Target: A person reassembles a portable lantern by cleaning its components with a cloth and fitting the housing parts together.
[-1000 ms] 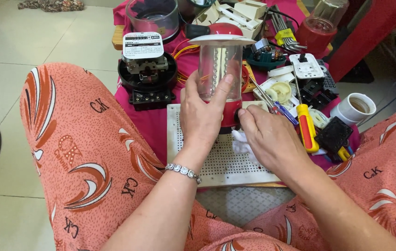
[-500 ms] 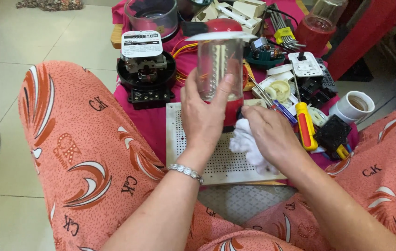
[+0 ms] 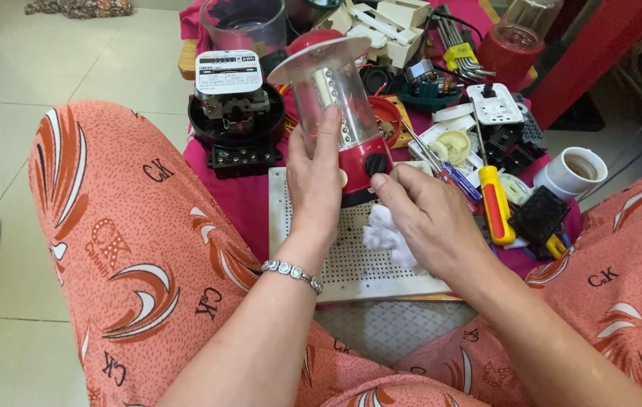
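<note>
My left hand (image 3: 316, 183) grips a red lantern (image 3: 340, 109) with a clear cylinder body and a red base, holding it tilted above a white perforated board (image 3: 351, 260). My right hand (image 3: 426, 218) holds a crumpled white cloth (image 3: 383, 235) just below the lantern's red base, its thumb near the black knob on the base. A silver bracelet sits on my left wrist.
A black electric meter (image 3: 235, 109) stands behind the board on a pink cloth. To the right lie a yellow-and-red screwdriver (image 3: 496, 205), a white ceramic lamp socket (image 3: 573, 172), hex keys (image 3: 460, 54), plugs and small parts. A red blender jar (image 3: 513, 36) stands at the back.
The lantern has tilted, its top swinging left and its base toward my right hand. My right hand has shifted up against the base with the white cloth now showing beneath it.
</note>
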